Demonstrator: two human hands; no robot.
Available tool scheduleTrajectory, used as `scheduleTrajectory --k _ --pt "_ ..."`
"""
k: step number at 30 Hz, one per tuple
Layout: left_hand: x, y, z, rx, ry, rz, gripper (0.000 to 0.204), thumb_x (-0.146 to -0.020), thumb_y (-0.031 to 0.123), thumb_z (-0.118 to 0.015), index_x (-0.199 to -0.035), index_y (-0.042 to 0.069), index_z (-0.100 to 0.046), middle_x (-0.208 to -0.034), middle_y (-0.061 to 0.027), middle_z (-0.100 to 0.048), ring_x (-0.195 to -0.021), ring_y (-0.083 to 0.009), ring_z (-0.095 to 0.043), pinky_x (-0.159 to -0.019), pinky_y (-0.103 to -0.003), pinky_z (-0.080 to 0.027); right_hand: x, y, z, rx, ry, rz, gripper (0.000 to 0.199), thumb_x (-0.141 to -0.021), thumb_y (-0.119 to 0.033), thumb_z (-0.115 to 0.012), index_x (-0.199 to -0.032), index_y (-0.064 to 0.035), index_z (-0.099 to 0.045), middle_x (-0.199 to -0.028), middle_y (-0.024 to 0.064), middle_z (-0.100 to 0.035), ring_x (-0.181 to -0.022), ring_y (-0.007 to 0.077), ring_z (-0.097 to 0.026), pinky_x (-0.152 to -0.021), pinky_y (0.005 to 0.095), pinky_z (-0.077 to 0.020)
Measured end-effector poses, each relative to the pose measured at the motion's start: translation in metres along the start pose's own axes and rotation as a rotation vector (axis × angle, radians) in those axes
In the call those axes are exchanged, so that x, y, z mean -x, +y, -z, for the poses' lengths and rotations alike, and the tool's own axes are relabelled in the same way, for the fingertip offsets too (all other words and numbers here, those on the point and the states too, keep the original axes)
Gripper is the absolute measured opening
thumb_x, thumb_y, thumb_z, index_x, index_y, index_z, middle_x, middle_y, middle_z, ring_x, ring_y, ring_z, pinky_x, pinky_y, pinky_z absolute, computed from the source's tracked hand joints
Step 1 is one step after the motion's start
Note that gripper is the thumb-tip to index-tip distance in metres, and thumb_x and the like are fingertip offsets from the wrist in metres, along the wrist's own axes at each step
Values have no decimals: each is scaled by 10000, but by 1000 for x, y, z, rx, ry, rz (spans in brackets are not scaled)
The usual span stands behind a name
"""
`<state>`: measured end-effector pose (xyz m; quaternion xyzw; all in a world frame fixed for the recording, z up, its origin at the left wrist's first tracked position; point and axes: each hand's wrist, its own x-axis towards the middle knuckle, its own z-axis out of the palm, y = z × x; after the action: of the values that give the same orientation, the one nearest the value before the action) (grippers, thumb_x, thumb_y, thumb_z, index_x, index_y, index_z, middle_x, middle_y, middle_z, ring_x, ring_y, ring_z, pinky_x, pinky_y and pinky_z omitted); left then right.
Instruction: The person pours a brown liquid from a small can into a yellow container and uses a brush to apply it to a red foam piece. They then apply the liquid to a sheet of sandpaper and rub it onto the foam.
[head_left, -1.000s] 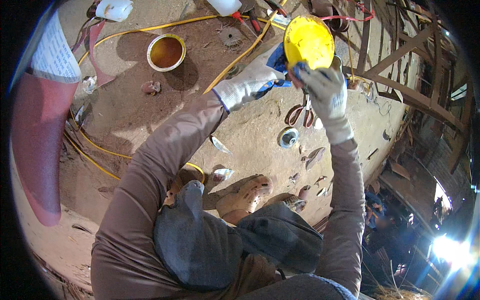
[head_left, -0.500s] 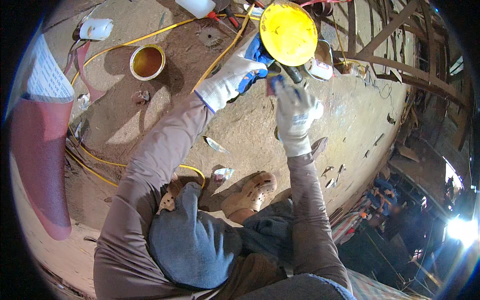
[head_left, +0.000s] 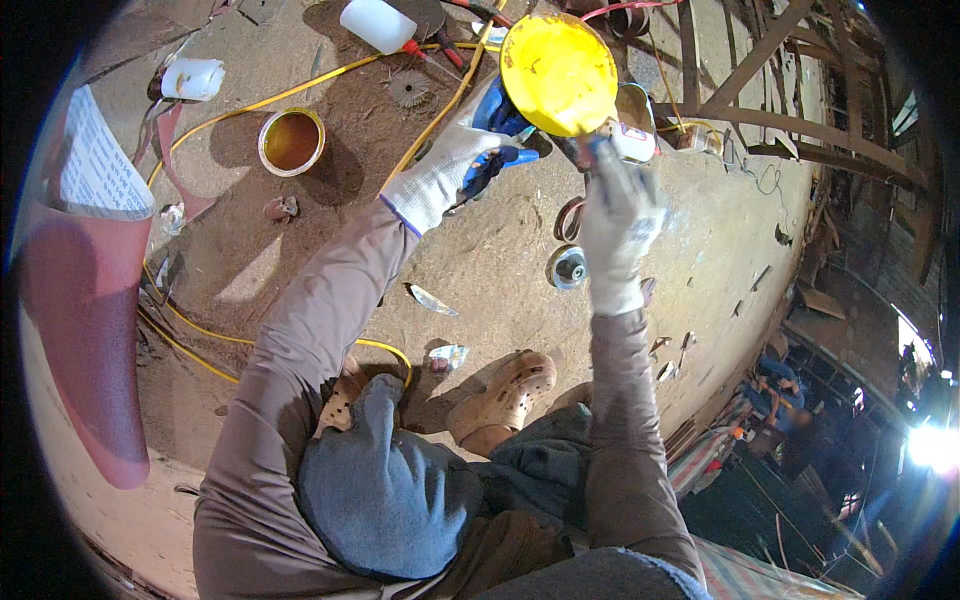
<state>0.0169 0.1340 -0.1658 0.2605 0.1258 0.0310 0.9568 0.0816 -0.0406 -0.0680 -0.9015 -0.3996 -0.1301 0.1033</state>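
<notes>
In my left hand (head_left: 450, 170), in a white glove with blue palm, I hold a round yellow disc (head_left: 558, 75) with brownish specks along its rim. The fingers go behind its left edge and are partly hidden, while the thumb sticks out below. My right hand (head_left: 622, 205), also gloved, is at the disc's lower right edge with its fingers drawn together. They are blurred, and what they pinch is too smeared to make out. Left of my left hand, an open can (head_left: 292, 142) of amber liquid stands on the ground.
A yellow hose (head_left: 300, 88) winds over the dirt floor. A white bottle with red tip (head_left: 378, 26), a wire wheel brush (head_left: 409, 89) and an opened tin (head_left: 635, 105) lie beyond. A reddish sandpaper roll (head_left: 85, 330) stands left. Metal framework (head_left: 800, 135) rises at right.
The yellow disc has shifted slightly left and down with my left hand. My right hand has moved right and down, uncovering a round metal piece on the floor.
</notes>
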Motion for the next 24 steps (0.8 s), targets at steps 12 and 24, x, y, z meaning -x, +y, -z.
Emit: scheduleTrajectory --k 12,24 --pt "-11 -12 16 -75 0 -1 853 -800 -188 -497 -1569 128 -307 -1489 -98 -486 -1297 -222 -570 -956 -449 -603 9 25 -17 208 -92 147 379 -802 -64 -727 -1173 -139 -728 -1059 71 -720 -954 289 -646 -824 435 -496" --pt "-9 -1 5 -34 -23 -45 812 -774 -159 -655 -1508 49 -378 -1423 -121 -550 -1232 -190 -608 -1008 -294 -533 -34 -13 -22 41 -55 201 226 -834 -77 -669 -1043 -129 -742 -959 63 -722 -949 259 -659 -785 433 -518"
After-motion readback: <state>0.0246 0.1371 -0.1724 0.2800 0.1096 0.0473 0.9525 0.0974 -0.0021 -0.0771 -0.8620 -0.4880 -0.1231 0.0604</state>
